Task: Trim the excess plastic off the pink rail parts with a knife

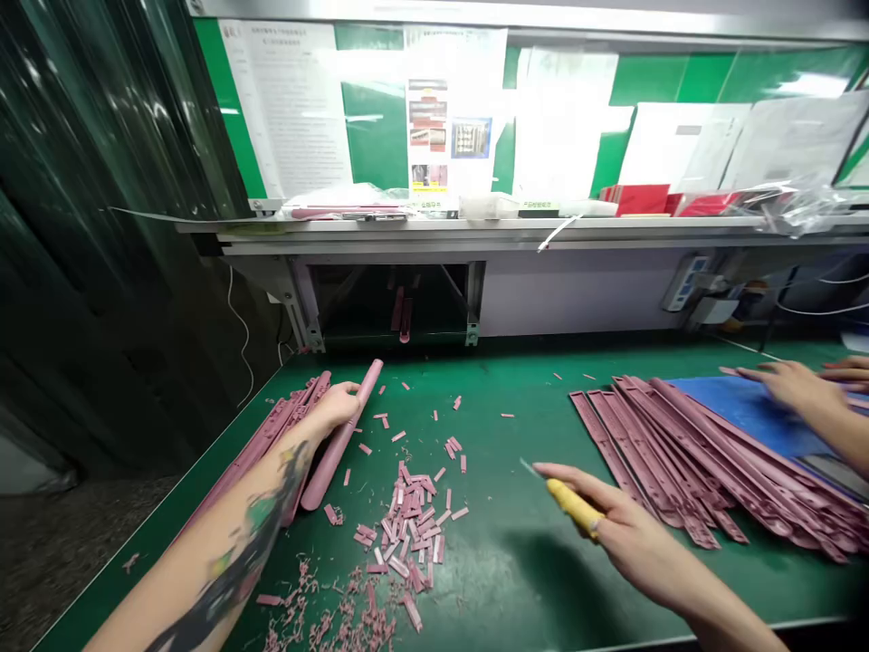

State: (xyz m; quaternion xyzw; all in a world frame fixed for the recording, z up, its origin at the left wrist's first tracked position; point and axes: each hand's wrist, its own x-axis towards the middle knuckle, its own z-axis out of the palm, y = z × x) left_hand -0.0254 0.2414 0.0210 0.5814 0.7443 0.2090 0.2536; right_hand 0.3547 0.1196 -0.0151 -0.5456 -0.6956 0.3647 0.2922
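Pink plastic strip [334,457] gripped in the left hand [332,407] at nine o'clock; right hand [631,534] closed around a yellow utility knife [576,507] at four o'clock.

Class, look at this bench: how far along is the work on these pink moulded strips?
Done, it seems: a large pile of pink strips lies on the right, and cut-off pink pieces litter the green bench mat. In hand: the left hand holds one strip, and the right hand holds a yellow-handled knife. Left, apparently: the smaller bundle of strips by the left forearm.
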